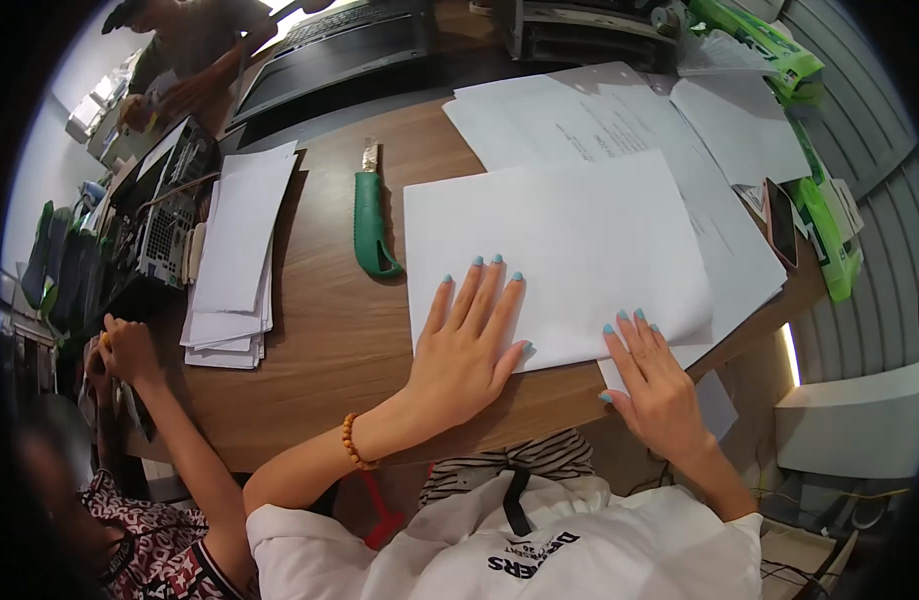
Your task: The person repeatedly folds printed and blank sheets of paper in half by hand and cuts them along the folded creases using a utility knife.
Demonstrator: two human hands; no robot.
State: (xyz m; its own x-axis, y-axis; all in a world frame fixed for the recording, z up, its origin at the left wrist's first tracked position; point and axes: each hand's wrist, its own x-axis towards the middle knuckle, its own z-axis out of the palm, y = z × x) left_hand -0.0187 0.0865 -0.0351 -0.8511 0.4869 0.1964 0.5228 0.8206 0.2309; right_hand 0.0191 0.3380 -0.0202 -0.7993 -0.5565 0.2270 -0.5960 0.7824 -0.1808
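My left hand (470, 345) lies flat, fingers together, on the near left corner of a blank white sheet (560, 250) on the wooden table (330, 340). My right hand (655, 380) rests palm down on the sheet's near right corner, at the table's front edge. Neither hand grips anything. The sheet lies on top of other white papers (600, 120), some of them printed. A green-handled utility knife (370, 215) lies on the wood just left of the sheet, blade pointing away from me.
A stack of white paper (235, 260) sits at the table's left edge. A phone (782, 222) and green items (825, 235) lie at the right. A laptop (330, 50) is at the far side. One person sits at my left (130, 350), another at the far left (180, 60).
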